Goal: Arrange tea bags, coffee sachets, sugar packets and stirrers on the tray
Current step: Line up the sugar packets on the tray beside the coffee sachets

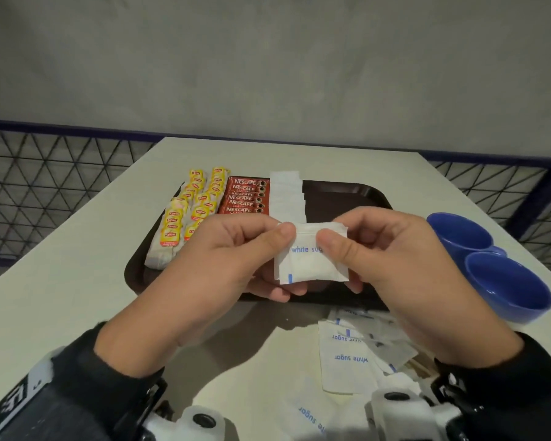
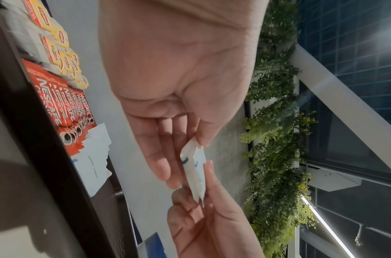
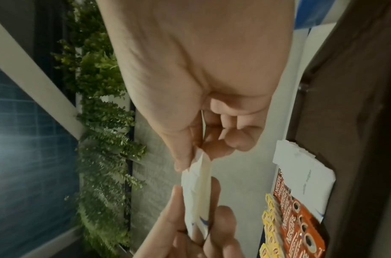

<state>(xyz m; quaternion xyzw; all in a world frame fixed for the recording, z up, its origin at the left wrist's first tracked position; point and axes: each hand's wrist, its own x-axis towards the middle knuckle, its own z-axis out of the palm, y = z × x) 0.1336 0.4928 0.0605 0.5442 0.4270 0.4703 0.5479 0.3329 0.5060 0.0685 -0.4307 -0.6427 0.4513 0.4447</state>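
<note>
Both hands hold a few white sugar packets (image 1: 309,262) stacked together above the near part of the dark brown tray (image 1: 344,192). My left hand (image 1: 236,249) pinches the stack's left top corner and my right hand (image 1: 379,249) pinches the right top corner. Edge-on, the stack (image 2: 194,172) shows in the left wrist view and again as the stack (image 3: 198,192) in the right wrist view. On the tray lie two rows of yellow tea bags (image 1: 188,211), a row of red coffee sachets (image 1: 245,195) and a row of white sugar packets (image 1: 287,195). No stirrers are visible.
Loose sugar packets (image 1: 350,358) lie on the white table (image 1: 61,281) in front of the tray, near my right wrist. Two blue bowls (image 1: 490,262) stand right of the tray. A wire fence (image 1: 45,179) runs behind the table.
</note>
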